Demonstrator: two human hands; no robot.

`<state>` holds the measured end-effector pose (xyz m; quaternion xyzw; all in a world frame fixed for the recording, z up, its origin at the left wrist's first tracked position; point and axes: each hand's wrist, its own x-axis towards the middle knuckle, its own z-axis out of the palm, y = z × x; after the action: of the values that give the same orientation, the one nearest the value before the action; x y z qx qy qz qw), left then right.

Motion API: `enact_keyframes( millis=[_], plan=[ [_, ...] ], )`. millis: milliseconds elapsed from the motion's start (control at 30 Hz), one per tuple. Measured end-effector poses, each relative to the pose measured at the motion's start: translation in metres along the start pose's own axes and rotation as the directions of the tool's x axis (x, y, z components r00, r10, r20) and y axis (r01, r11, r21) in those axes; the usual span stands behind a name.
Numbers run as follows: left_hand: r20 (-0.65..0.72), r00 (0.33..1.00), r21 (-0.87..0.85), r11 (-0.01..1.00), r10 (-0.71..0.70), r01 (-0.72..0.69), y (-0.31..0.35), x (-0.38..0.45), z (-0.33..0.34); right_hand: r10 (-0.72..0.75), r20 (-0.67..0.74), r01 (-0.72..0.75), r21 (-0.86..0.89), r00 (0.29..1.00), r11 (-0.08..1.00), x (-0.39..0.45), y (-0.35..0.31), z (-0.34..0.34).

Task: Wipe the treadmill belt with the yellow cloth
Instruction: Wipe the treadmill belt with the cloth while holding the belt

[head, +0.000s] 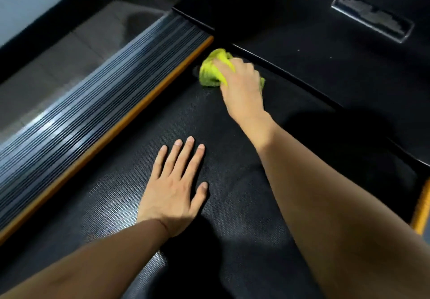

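Observation:
The black textured treadmill belt fills the middle of the view. A crumpled yellow cloth lies on the belt's far end, close to the left side rail and the front cover. My right hand grips the cloth from above, its fingers curled over the bunched fabric; a bit of cloth shows past the hand's right side. My left hand rests flat on the belt nearer to me, fingers straight and spread.
A ribbed grey side rail with an orange strip runs along the belt's left edge. The black motor cover with a worn label lies beyond the cloth. An orange edge shows at the right. Grey floor lies at the far left.

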<state>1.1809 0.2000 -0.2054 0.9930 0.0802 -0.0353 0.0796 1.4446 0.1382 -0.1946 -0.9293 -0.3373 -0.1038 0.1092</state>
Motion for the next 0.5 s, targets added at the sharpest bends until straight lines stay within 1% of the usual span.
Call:
enact_keyframes(
  millis=[33,67,100,167,233,300,333,400,433,467,500],
  plan=[
    [0.007,1.0,0.002,1.0,-0.001,0.001,0.001,0.0,0.0,0.081,-0.004,-0.081,0.04,0.997,0.996,0.0,-0.003,0.002],
    [0.011,1.0,0.002,1.0,0.001,-0.001,0.001,0.0,-0.001,0.114,0.008,-0.114,0.071,0.993,0.991,-0.003,-0.01,0.002],
    [0.013,1.0,-0.002,1.0,0.003,-0.003,0.002,0.0,-0.001,0.103,0.026,-0.105,0.083,0.994,0.991,-0.008,-0.02,-0.001],
    [0.015,1.0,-0.008,1.0,-0.005,0.005,0.002,0.001,-0.003,-0.016,0.041,0.013,0.088,0.999,0.996,-0.027,-0.046,-0.005],
    [0.01,1.0,-0.018,1.0,-0.005,0.005,0.004,0.001,-0.003,-0.173,0.087,0.16,0.148,0.981,0.976,-0.053,-0.068,-0.012],
    [0.0,1.0,-0.023,1.0,0.002,-0.002,0.004,-0.001,-0.005,-0.272,0.123,0.255,0.139,0.954,0.957,-0.061,-0.063,-0.02],
    [-0.009,1.0,-0.03,1.0,0.001,-0.002,0.005,0.0,-0.004,-0.254,0.122,0.248,0.065,0.959,0.967,-0.056,-0.049,-0.026],
    [-0.023,1.0,-0.02,1.0,-0.001,0.001,0.003,0.001,-0.002,-0.073,0.093,0.082,-0.096,0.993,0.992,-0.046,-0.004,-0.031],
    [-0.022,1.0,-0.005,1.0,-0.002,0.002,0.003,-0.001,0.0,0.013,0.079,-0.004,-0.117,0.997,0.993,-0.044,0.024,-0.031],
    [-0.028,1.0,0.01,1.0,-0.005,0.005,0.003,-0.004,0.002,0.061,0.079,-0.053,-0.102,0.995,0.993,-0.046,0.049,-0.033],
    [-0.034,0.999,0.024,1.0,-0.009,0.009,0.004,-0.006,0.003,0.066,0.095,-0.06,-0.064,0.993,0.996,-0.05,0.066,-0.033]
  ],
)
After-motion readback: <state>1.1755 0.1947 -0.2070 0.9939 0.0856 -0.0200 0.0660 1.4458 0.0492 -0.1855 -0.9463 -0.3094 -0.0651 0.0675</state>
